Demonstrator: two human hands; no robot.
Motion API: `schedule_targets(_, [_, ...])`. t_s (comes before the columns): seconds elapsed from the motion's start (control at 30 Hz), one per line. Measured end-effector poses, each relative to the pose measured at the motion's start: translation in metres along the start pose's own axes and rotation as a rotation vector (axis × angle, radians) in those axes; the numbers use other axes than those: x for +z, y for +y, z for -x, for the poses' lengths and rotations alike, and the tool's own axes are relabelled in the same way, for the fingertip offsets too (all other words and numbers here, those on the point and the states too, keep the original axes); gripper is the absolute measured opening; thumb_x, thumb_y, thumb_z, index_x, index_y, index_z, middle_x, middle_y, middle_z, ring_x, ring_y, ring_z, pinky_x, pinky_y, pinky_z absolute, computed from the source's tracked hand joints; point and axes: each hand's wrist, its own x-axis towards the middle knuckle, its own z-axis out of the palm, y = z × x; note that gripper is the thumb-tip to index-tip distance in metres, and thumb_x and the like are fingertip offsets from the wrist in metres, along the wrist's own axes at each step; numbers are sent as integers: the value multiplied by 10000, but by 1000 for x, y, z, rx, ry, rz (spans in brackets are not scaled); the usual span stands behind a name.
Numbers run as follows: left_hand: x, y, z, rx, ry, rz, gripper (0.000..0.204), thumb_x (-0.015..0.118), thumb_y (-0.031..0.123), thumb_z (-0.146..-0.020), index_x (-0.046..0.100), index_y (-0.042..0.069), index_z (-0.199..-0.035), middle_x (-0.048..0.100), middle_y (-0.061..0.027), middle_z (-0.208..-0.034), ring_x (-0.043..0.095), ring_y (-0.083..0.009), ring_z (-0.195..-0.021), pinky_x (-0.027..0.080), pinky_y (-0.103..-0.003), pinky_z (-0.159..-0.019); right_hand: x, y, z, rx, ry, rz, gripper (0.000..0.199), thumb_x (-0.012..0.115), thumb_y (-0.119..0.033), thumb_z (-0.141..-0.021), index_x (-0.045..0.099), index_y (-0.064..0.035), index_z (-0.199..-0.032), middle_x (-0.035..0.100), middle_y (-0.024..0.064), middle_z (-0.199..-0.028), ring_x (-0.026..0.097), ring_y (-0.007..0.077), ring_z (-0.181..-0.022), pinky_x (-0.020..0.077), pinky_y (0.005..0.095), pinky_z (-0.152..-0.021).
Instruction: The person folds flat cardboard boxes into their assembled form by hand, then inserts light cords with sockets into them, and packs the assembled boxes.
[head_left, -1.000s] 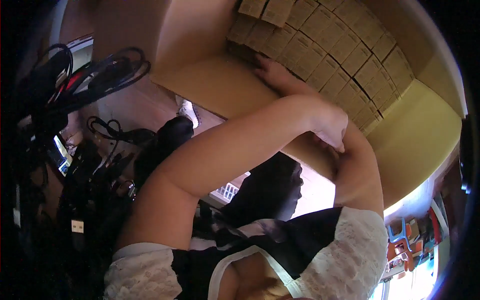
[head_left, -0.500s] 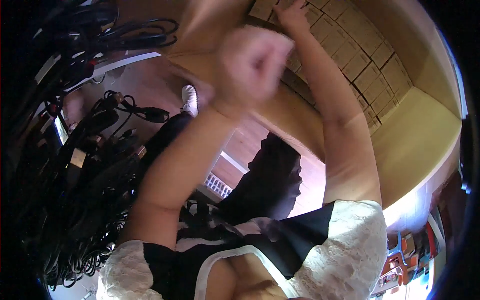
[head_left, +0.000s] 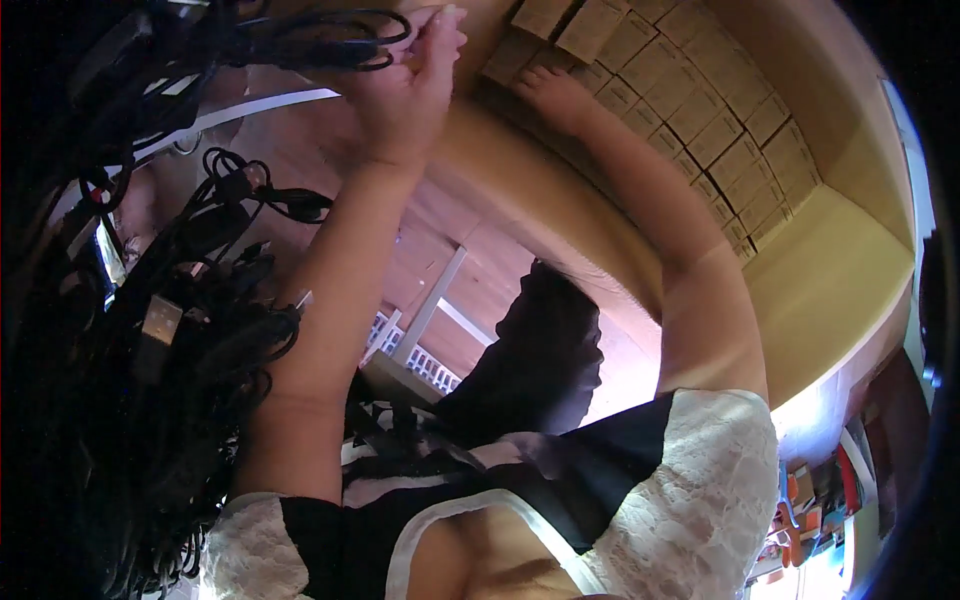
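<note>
The upper-right boxes (head_left: 655, 65) look light, stiff, best held by opposite sides — whether the right hand (head_left: 557, 98) at their edge or left hand (head_left: 410, 95) near the cables (head_left: 230, 45) grips anything, I can't tell.

Matt cardboard boxes (head_left: 718, 135), plastic cables (head_left: 255, 48)

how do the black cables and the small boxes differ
The black cables are dark, while the small boxes are brown cardboard. The cables are thin and curved, many looped; the boxes are blocky with straight edges. The cables bunch in a tangle at the left, whereas the boxes sit packed in rows inside the large carton. Both come in large numbers.
</note>
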Motion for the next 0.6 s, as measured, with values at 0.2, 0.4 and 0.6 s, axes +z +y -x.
schedule_targets(0.2, [3, 11, 1, -48, -31, 88, 165, 558, 130, -875, 628, -14, -915, 645, -50, -803, 599, -96, -684, 486, -200, -642, -3, -18, -31, 85, -250, 124, 338, 524, -163, -783, 542, -89, -1112, 530, 98, -1105, 507, 255, -1039, 419, 402, -852])
schedule_targets(0.4, [-1, 15, 3, -117, -134, -73, 232, 514, 208, -906, 609, 10, -981, 630, -51, -834, 585, -118, -745, 464, -229, -673, -1, -6, -49, -7, -331, 187, 229, 506, -178, -808, 630, -86, -978, 579, 95, -1093, 521, 250, -1046, 423, 393, -846])
schedule_targets(0.6, [5, 24, 1, -156, -104, -33, 272, 503, 233, -911, 602, -9, -985, 640, -67, -865, 593, -122, -762, 469, -238, -686, -10, 14, -41, -70, -419, 0, 241, 630, -175, -709, 646, -64, -922, 632, 122, -965, 607, 294, -863, 498, 409, -758])
